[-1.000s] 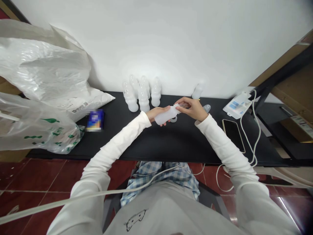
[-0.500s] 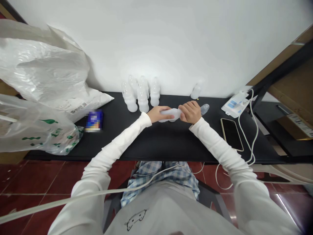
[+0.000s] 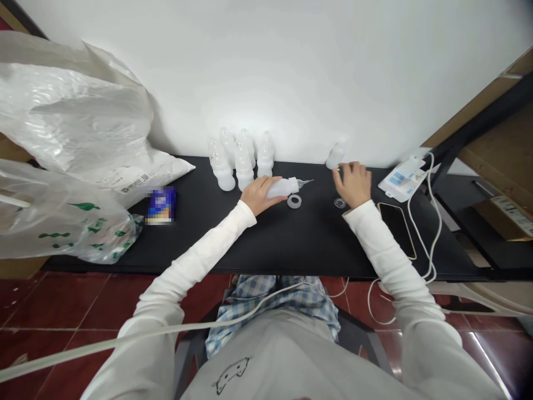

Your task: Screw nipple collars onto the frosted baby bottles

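- Hands have parted: half a second ago both gripped the squeeze bottle (image 3: 283, 188) over the black table (image 3: 266, 244); now only your left hand (image 3: 258, 194) has it, and a thin pointed nozzle shows at its tip, aimed toward 3 o'clock.
- Judging from that, the nozzle end looks fitted and your right hand has gone off for another part.
- Your left hand's fingers are wrapped round the bottle's body, clamped on it, with the bottle lying nearly flat at table centre, at 12 o'clock from you.
- Your right hand (image 3: 353, 182) has moved out to about 1 o'clock, fingers loosely spread and holding nothing that shows, fingertips near a lone white bottle (image 3: 335, 154) standing by the wall.
- A white ring (image 3: 294, 201) lies just below the nozzle; a small clear ring (image 3: 340, 203) lies just beside your right wrist.
- More bottles (image 3: 241, 158) stand clustered at 11 o'clock; a phone (image 3: 396, 222) lies at 3 o'clock.
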